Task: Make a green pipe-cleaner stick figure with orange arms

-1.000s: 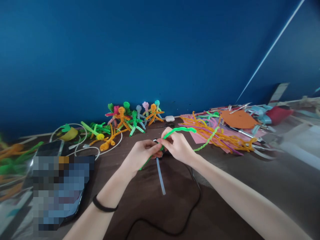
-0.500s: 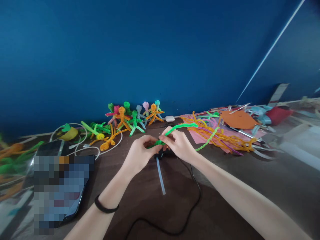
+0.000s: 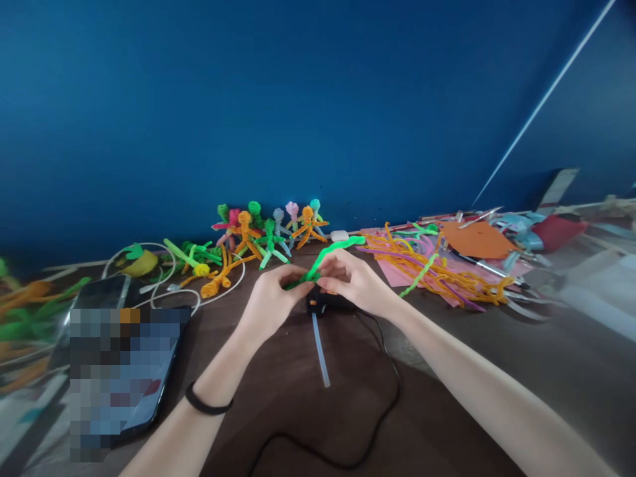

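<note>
No readable text

No words, brands, numbers or signs can be read. The tablet (image 3: 132,381) on the left of the desk (image 3: 278,397) has its screen masked by square blocks, hiding its contents.

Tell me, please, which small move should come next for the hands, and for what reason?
Perhaps the right hand should bend the loose length of the green fuzzy strand around the part that the left hand pinches. The left hand seems to anchor that part, the right hand's fingertips are close beside it, and a long free end sticks out beyond both hands.
</note>
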Available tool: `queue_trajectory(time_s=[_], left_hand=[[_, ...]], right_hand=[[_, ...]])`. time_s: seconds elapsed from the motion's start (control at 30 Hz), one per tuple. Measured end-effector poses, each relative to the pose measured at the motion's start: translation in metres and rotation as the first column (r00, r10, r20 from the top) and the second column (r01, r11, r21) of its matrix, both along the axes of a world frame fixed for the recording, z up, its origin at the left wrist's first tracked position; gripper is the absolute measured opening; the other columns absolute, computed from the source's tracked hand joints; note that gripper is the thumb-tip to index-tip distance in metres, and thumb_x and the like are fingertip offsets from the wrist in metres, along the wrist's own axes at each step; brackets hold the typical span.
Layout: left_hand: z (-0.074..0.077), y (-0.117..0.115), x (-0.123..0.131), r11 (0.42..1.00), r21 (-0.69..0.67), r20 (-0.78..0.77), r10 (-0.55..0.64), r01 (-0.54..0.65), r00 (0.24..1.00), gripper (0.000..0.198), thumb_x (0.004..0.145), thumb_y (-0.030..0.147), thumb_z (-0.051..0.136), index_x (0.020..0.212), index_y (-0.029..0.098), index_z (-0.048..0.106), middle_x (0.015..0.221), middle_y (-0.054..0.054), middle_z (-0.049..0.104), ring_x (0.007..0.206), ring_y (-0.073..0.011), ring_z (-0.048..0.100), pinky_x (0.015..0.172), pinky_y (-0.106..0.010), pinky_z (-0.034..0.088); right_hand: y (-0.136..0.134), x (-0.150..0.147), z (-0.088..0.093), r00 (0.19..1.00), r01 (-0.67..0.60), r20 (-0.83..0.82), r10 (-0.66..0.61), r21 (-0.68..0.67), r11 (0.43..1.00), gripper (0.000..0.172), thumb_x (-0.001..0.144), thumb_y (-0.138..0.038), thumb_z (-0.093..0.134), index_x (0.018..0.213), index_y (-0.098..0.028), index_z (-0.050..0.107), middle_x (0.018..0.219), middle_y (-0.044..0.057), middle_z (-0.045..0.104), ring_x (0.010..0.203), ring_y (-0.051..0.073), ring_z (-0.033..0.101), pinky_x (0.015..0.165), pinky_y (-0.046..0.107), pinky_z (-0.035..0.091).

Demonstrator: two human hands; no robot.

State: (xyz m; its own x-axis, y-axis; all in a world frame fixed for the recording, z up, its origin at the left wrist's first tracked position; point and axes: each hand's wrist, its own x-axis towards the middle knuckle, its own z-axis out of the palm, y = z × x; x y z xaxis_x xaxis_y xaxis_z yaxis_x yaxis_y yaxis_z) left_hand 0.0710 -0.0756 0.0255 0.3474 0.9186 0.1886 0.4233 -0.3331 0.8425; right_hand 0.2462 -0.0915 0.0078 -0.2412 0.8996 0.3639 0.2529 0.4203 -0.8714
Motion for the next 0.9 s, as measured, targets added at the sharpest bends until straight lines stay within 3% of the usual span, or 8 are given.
queue_trajectory(time_s=[0.13,0.27,0.37,0.6,0.77,0.83,0.9], left_hand=[[-0.003,0.010,-0.007,0.996,-0.066,0.111,0.068,-0.061,0.991,0.023,0.062,0.035,0.068,0.075,0.018,0.066,0.077,-0.002,0.069,0.075,-0.0182,0.061,0.073,-0.027,0.044],[-0.006,0.014,-0.010,0.983,-0.168,0.198,0.102,-0.069,0.975,0.029,0.058,0.039,0.071,0.075,0.016,0.064,0.072,-0.002,0.067,0.070,-0.0158,0.058,0.067,-0.027,0.043],[-0.004,0.013,-0.011,0.983,-0.183,0.236,0.068,-0.024,0.969,0.026,0.059,0.038,0.071,0.072,0.017,0.063,0.066,-0.001,0.064,0.063,-0.0123,0.054,0.062,-0.025,0.041],[-0.002,0.011,-0.016,0.976,-0.199,0.333,-0.011,0.082,0.943,0.022,0.063,0.038,0.068,0.070,0.017,0.063,0.062,0.001,0.060,0.059,-0.0109,0.052,0.055,-0.023,0.037],[-0.003,0.014,-0.022,0.965,-0.187,0.412,-0.094,0.185,0.906,0.017,0.066,0.034,0.067,0.068,0.018,0.060,0.061,0.002,0.058,0.062,-0.0101,0.053,0.058,-0.022,0.038],[-0.003,0.016,-0.025,0.957,-0.200,0.430,-0.106,0.209,0.897,0.017,0.064,0.032,0.069,0.068,0.018,0.060,0.063,0.002,0.058,0.064,-0.0105,0.054,0.059,-0.022,0.039],[-0.004,0.017,-0.027,0.952,-0.221,0.434,-0.099,0.212,0.895,0.019,0.061,0.032,0.071,0.070,0.019,0.061,0.067,0.001,0.059,0.062,-0.0101,0.053,0.056,-0.022,0.039]], right_hand=[[0.006,0.011,-0.005,0.959,0.062,0.281,-0.039,-0.074,0.995,0.016,0.076,-0.021,0.053,0.091,-0.019,0.048,0.083,0.001,0.058,0.075,0.014,0.056,0.071,0.030,0.044],[0.007,0.015,-0.014,0.833,0.060,0.552,0.035,-0.153,0.986,0.038,0.063,-0.019,0.064,0.099,-0.016,0.050,0.103,0.009,0.055,0.097,0.023,0.051,0.083,0.038,0.040],[0.008,0.014,-0.022,0.775,0.050,0.630,0.041,-0.127,0.991,0.039,0.064,-0.018,0.063,0.101,-0.015,0.052,0.105,0.010,0.053,0.105,0.027,0.046,0.087,0.039,0.036],[0.012,0.017,-0.032,0.736,0.105,0.675,-0.058,-0.029,0.994,0.027,0.062,-0.011,0.057,0.088,-0.016,0.054,0.094,0.007,0.054,0.084,0.021,0.054,0.072,0.030,0.040],[0.016,0.020,-0.021,0.827,0.287,0.499,-0.261,0.025,0.958,0.017,0.062,-0.018,0.055,0.079,-0.017,0.051,0.085,0.005,0.056,0.075,0.018,0.052,0.066,0.029,0.039],[0.017,0.023,-0.014,0.899,0.343,0.308,-0.311,-0.054,0.938,0.012,0.063,-0.021,0.052,0.074,-0.017,0.051,0.075,0.003,0.056,0.066,0.015,0.051,0.062,0.029,0.040],[0.017,0.027,-0.005,0.966,0.258,0.023,-0.258,-0.189,0.948,0.010,0.064,-0.023,0.048,0.070,-0.016,0.051,0.067,0.002,0.054,0.059,0.014,0.051,0.061,0.029,0.041]])
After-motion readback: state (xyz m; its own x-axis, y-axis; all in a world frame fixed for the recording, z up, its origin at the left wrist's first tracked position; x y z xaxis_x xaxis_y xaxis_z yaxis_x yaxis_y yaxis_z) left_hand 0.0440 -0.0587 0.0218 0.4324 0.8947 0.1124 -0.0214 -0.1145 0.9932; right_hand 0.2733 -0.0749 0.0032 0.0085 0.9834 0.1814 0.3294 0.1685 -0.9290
